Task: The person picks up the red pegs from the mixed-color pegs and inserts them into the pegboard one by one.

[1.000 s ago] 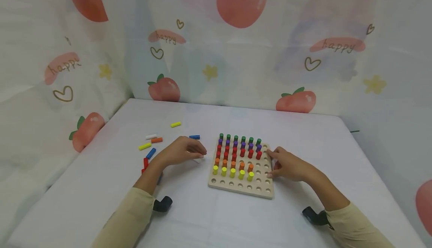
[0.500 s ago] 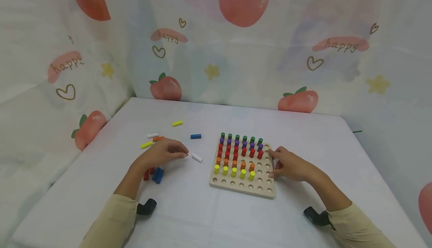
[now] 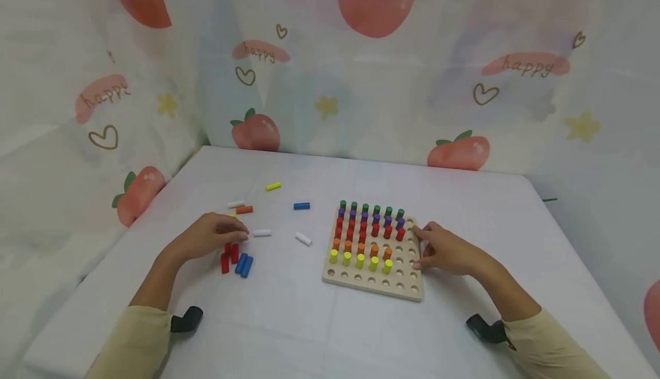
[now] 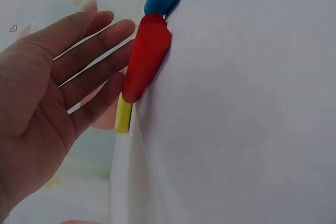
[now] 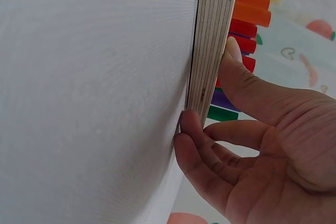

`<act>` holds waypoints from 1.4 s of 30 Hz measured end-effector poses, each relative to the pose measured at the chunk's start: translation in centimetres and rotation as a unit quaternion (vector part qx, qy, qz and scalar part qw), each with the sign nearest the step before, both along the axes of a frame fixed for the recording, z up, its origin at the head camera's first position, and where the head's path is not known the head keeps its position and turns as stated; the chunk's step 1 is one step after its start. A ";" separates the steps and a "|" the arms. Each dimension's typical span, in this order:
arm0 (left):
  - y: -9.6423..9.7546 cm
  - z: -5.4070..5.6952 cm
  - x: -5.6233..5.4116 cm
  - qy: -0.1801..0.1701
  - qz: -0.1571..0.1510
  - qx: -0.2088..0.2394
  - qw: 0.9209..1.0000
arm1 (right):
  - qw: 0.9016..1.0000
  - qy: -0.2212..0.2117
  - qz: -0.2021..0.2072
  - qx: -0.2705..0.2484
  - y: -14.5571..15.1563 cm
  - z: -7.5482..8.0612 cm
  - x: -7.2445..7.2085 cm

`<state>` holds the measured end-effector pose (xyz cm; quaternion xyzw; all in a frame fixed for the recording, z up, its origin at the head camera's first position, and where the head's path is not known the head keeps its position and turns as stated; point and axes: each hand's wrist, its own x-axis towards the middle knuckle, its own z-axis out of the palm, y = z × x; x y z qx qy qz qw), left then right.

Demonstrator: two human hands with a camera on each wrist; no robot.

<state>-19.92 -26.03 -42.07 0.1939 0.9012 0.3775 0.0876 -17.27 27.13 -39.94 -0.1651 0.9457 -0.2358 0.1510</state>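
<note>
My left hand (image 3: 208, 236) hovers at the left over loose pegs, its fingers relaxed and holding nothing. Below its fingertips lie red pegs (image 3: 224, 264) beside two blue pegs (image 3: 247, 267). A yellow peg (image 3: 232, 215) is partly hidden behind it, and a white peg (image 3: 262, 232) lies just to its right. In the left wrist view, the fingers stand close to a red peg (image 4: 147, 59). My right hand (image 3: 448, 250) holds the right edge of the wooden pegboard (image 3: 371, 288); in the right wrist view, its thumb rests on the top and its fingers curl at the side.
Green, purple, red, orange and yellow pegs (image 3: 360, 260) stand upright in rows on the board, with bare holes at its front and right. Farther back lie a yellow peg (image 3: 273, 186), a blue peg (image 3: 301, 206) and an orange peg (image 3: 244, 209). Another white peg (image 3: 303, 239) lies left of the board.
My left hand has moved left, away from the board to the loose pegs, uncovering the white pegs and the blue and red ones. My right hand stays on the board's edge.
</note>
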 end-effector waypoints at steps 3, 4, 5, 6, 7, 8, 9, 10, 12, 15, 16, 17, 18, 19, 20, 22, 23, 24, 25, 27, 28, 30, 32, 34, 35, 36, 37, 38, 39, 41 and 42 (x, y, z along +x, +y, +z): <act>-0.6 -0.2 0.3 -0.002 0.013 -0.008 1.000 | 1.000 -0.005 -0.005 -0.004 0.1 0.0 0.2; -0.8 -0.2 0.4 -0.002 0.018 -0.009 1.000 | 1.000 -0.005 -0.005 -0.005 0.1 0.0 0.2; -1.0 -0.3 0.5 0.001 0.024 -0.012 1.000 | 1.000 -0.005 -0.004 -0.005 0.1 -0.1 0.2; -1.3 -0.3 0.7 0.005 0.029 -0.016 0.999 | 1.000 -0.005 -0.005 -0.004 0.1 -0.2 0.2; -1.5 -0.4 0.8 0.010 0.033 -0.018 0.999 | 1.000 -0.003 -0.003 -0.003 0.1 -0.2 0.2; -1.8 -0.4 0.9 0.016 0.036 -0.019 0.999 | 1.000 -0.002 -0.003 -0.002 0.1 -0.3 0.1; -2.1 -0.4 1.0 0.022 0.038 -0.019 0.999 | 1.000 0.000 -0.001 -0.002 0.1 -0.3 0.1; -2.3 -0.4 1.1 0.028 0.037 -0.019 0.999 | 1.000 0.001 -0.001 -0.001 0.1 -0.3 0.0; -2.8 -0.3 1.2 0.036 0.033 -0.019 0.999 | 1.000 0.002 -0.002 0.000 0.1 -0.2 0.0; -3.6 -0.5 1.5 0.036 0.029 -0.017 0.999 | 1.000 -0.004 0.005 0.003 -0.2 -0.3 -0.3; -3.8 -0.6 1.5 0.036 0.029 -0.015 0.999 | 1.000 -0.005 0.007 0.005 -0.3 -0.3 -0.4; -3.9 -0.6 1.5 0.037 0.029 -0.012 0.999 | 1.000 -0.005 0.008 0.005 -0.3 -0.3 -0.5; -4.0 -0.6 1.5 0.039 0.029 -0.009 0.999 | 1.000 -0.004 0.010 0.005 -0.3 -0.2 -0.6; -4.0 -0.5 1.3 0.042 0.029 -0.005 0.999 | 1.000 -0.002 0.011 0.006 -0.2 -0.1 -0.7; -4.1 -0.5 1.1 0.046 0.030 -0.002 0.998 | 1.000 0.001 0.011 0.006 -0.2 0.0 -0.7; -4.0 -0.5 0.8 0.051 0.035 0.003 0.998 | 1.000 0.004 0.007 0.005 0.0 0.2 -0.8; -4.0 -0.6 0.7 0.052 0.037 0.003 0.998 | 1.000 0.003 0.005 0.003 0.1 0.2 -0.8; -4.0 -0.6 0.6 0.050 0.039 0.001 0.998 | 1.000 0.001 0.004 0.003 0.1 0.2 -0.8; -4.0 -0.7 0.6 0.045 0.041 0.000 0.998 | 1.000 -0.003 0.003 0.002 0.1 0.2 -0.8; -4.1 -1.0 0.7 0.029 0.045 -0.008 0.999 | 1.000 -0.009 0.004 0.001 0.1 -0.1 -0.7; -4.1 -1.0 0.6 0.022 0.045 -0.011 0.999 | 1.000 -0.010 0.004 0.000 0.1 0.0 -0.7; -4.1 -1.1 0.6 0.011 0.044 -0.016 0.999 | 1.000 -0.010 0.005 -0.001 0.1 0.0 -0.6; -4.0 -1.2 0.6 0.009 0.045 -0.019 0.999 | 1.000 -0.006 0.006 -0.002 0.1 0.0 -0.5; -4.0 -1.2 0.5 0.015 0.047 -0.018 0.999 | 1.000 -0.006 0.004 -0.002 0.1 0.1 -0.5; -4.0 -1.2 0.5 0.019 0.049 -0.020 0.998 | 1.000 -0.008 0.002 -0.003 0.1 0.0 -0.5; -3.9 -1.2 0.5 0.023 0.050 -0.023 0.998 | 1.000 -0.009 0.001 -0.004 0.1 0.1 -0.5; -3.9 -1.2 0.5 0.025 0.052 -0.025 0.998 | 1.000 -0.011 0.000 -0.003 0.2 0.0 -0.5; -3.9 -1.2 0.5 0.026 0.053 -0.027 0.998 | 1.000 -0.012 -0.001 -0.003 0.1 0.0 -0.5; -3.9 -1.2 0.5 0.028 0.053 -0.030 0.998 | 1.000 -0.013 -0.002 -0.003 0.1 0.0 -0.5; -4.0 -1.2 0.6 0.029 0.056 -0.037 0.997 | 1.000 -0.013 -0.001 -0.003 0.0 -0.1 -0.4; -4.0 -1.1 0.6 0.028 0.057 -0.038 0.997 | 1.000 -0.011 0.000 -0.001 0.0 -0.2 -0.5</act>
